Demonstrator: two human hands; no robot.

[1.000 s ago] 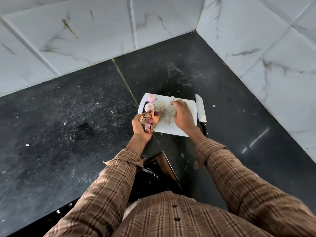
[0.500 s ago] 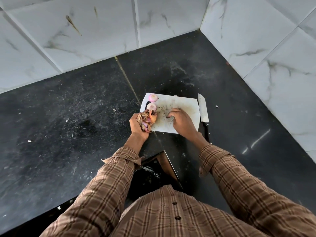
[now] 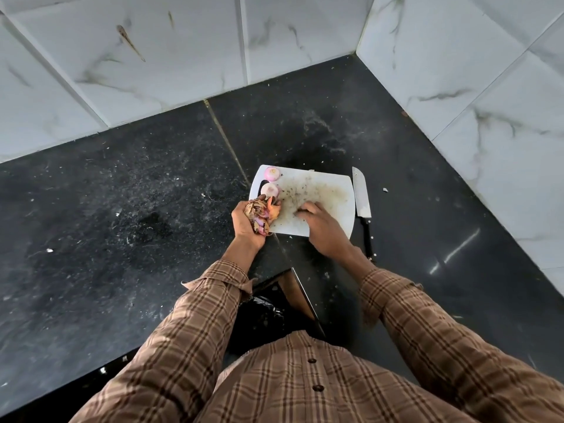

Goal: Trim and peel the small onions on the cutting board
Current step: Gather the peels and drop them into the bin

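Observation:
A white cutting board point(image 3: 320, 184) lies on the black counter, speckled with small scraps. Two peeled pinkish onions sit at its far left: one point(image 3: 272, 173) at the corner, the other point(image 3: 270, 189) just nearer. My left hand point(image 3: 247, 222) hovers at the board's left near edge, shut on a bunch of brown and pink onion peels point(image 3: 260, 213). My right hand point(image 3: 320, 225) rests palm down on the board's near part, fingers curled against the surface among the scraps. Whether it holds anything is hidden.
A knife point(image 3: 361, 203) with a black handle lies on the counter along the board's right edge, blade pointing away. Marble-tiled walls point(image 3: 457, 71) close off the back and right. A black-lined bin point(image 3: 268, 312) stands below the counter edge in front of me.
My right hand has drawn back across the board from its far middle toward the near edge. My left hand has kept the peels beside the board's left edge.

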